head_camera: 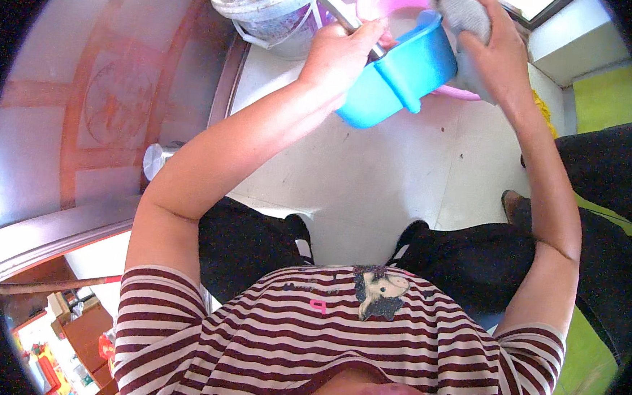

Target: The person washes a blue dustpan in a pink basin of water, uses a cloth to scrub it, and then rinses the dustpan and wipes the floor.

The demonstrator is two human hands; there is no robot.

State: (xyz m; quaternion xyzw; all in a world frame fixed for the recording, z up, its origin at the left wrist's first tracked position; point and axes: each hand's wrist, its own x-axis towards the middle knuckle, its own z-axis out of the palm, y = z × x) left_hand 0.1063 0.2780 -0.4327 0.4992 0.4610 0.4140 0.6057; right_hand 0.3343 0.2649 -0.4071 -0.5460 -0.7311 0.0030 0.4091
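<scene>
My left hand (341, 49) is closed on the rim of a blue plastic dustpan or tray (399, 72), beside its metal handle-like tube (328, 3). At the other side, my right hand (493, 56) grips a grey cloth (465, 16), part of which hangs down by the end of the blue piece. Behind these is a pink plastic basin (379, 0), partly hidden by the blue piece and my hands.
A dirty white bucket (273, 15) holding clear plastic stands at the upper left by a glossy panelled door (121, 93). Pale tiles (371, 174) lie below. At the right are a person's dark-clothed legs (605, 172) and a green surface (612, 101).
</scene>
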